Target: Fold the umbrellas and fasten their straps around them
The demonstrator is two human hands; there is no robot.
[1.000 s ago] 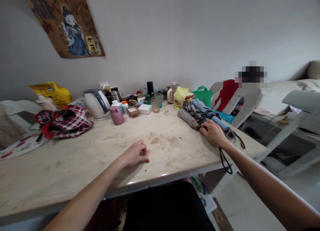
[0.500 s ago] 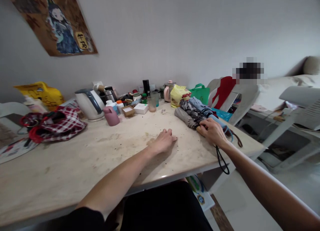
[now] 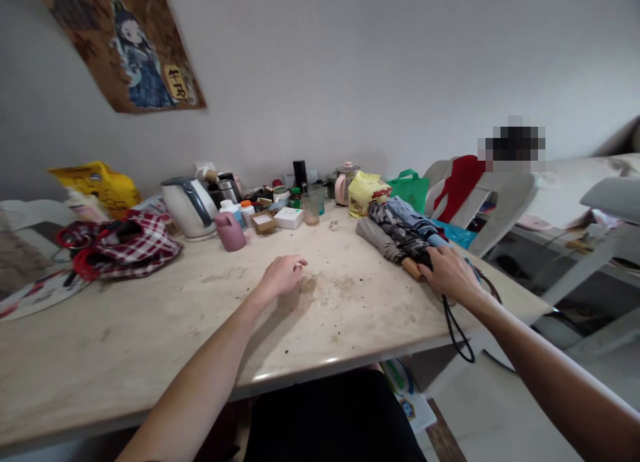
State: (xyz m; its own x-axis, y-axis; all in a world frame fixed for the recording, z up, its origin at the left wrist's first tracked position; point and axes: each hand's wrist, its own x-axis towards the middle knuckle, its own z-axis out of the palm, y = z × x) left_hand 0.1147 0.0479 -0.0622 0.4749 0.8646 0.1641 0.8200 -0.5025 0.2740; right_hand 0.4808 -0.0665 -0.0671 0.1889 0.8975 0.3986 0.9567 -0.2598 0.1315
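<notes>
Several folded umbrellas lie side by side at the table's right end: a grey umbrella (image 3: 379, 241) with a wooden handle (image 3: 412, 269), a black-and-grey patterned umbrella (image 3: 393, 225), and a light blue umbrella (image 3: 413, 217). My right hand (image 3: 453, 272) is closed over the handles of the patterned and blue ones, hiding most of them. A black wrist strap (image 3: 456, 332) hangs below it over the table edge. My left hand (image 3: 283, 275) hovers just above the table (image 3: 200, 342), fingers loosely bent and apart, nothing visible in them.
Along the wall stand a kettle (image 3: 187, 209), a pink jug (image 3: 230, 232), a small white box (image 3: 289, 217), cups (image 3: 311, 212) and a yellow bag (image 3: 367, 194). A checked cloth bag (image 3: 135, 249) lies left. Dark crumbs dot the table. A person in red (image 3: 456, 185) is beyond the right end.
My left hand has moved left across the table. My right hand has shifted right along the umbrellas, leaving more of the wooden handle exposed. The view has turned slightly left.
</notes>
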